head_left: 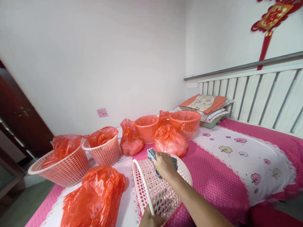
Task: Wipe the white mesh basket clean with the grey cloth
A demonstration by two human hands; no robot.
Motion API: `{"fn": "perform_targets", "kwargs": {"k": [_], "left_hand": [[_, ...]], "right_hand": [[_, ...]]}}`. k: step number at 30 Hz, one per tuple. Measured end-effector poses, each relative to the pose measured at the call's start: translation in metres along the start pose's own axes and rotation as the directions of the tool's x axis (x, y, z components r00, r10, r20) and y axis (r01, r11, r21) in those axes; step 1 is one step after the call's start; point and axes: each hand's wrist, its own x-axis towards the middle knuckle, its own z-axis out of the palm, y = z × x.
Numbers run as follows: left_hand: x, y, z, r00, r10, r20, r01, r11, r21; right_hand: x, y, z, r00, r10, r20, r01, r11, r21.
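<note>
A pale pink plastic basket with a grid of holes lies tipped on its side on the bed, its mouth facing left. At the bottom of the view my left hand is closed around the basket's rim. My right hand presses a grey-blue cloth against the upper side of the basket; part of the cloth is hidden under the fingers. Just left of the basket lies a heap of red plastic bags. Behind it sits a knotted red bag with something pale inside.
Two pink baskets holding red bags, a wide basket and a round basket, stand at left. Near the wall are another filled red bag, a red-lined basket and a larger lined basket. Folded bedding lies by the white headboard.
</note>
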Motion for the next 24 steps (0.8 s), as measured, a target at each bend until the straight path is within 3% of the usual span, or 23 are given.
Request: {"fn": "perform_targets", "kwargs": {"k": [5,10,19,24], "left_hand": [[-0.004,0.002,0.006,0.999,0.028,0.017,-0.027,0.998,-0.062],[0.004,-0.009,-0.002,0.993,0.038,-0.110,-0.046,0.996,-0.074],[0.002,0.001,0.000,0.944,0.131,-0.304,-0.132,0.991,0.018],[0.000,0.002,-0.001,0.906,0.138,-0.401,-0.119,0.990,0.073]], "right_hand": [[0.014,0.063,0.000,0.971,0.238,-0.001,-0.238,0.970,-0.043],[-0.011,0.104,0.009,0.933,0.354,-0.069,-0.353,0.935,0.019],[-0.071,0.128,0.059,0.848,0.331,-0.413,-0.205,0.925,0.321],[-0.078,0.129,0.065,0.832,0.329,-0.447,-0.195,0.927,0.320]]}}
